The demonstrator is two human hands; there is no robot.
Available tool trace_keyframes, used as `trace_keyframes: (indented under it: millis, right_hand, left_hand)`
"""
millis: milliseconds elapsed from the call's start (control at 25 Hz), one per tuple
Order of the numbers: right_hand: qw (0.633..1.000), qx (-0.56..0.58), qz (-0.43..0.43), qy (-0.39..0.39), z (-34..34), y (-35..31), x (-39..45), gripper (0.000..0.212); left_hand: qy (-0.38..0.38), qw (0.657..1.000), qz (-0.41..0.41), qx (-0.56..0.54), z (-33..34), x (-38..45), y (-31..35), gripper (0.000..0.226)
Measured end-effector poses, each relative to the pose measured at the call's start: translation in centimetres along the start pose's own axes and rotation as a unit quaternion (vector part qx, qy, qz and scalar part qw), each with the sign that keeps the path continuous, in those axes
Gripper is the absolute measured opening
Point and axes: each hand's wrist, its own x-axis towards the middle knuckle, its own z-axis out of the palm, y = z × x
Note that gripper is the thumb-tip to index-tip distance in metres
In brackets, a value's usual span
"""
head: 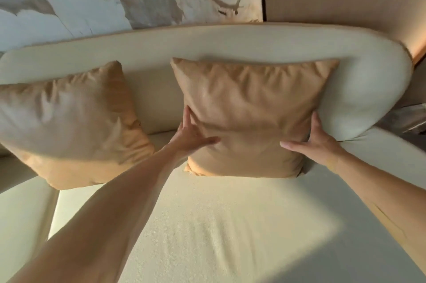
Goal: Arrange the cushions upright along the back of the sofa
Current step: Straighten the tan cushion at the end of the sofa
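Right cushion (251, 116), frame centre, upright against sofa back (161, 45). Left hand (191, 135) and right hand (315, 142) flat, fingers spread, pressing its lower side edges. Left cushion (69, 126) leans tilted, mid-left.

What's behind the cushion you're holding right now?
The cream sofa backrest rises directly behind the right cushion. Whether they touch is hidden by the cushion itself.

No writing, label, brand, number or sign can be read anywhere in the view.
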Motion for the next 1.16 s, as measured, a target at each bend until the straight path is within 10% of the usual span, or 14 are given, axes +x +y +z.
trace_keyframes:
  millis: [600, 1160]
  right_hand:
    - [0.977, 0.201, -0.018, 0.068, 1.3, 2.5, 2.0, 0.123]
    - [0.989, 0.101, 0.047, 0.100, -6.5, 10.6, 1.5, 0.123]
  left_hand:
    - [0.094, 0.987, 0.107, -0.076, 3.8, -0.2, 2.6, 0.136]
    - [-0.097, 0.984, 0.075, -0.131, 11.3, 1.8, 9.4, 0.147]
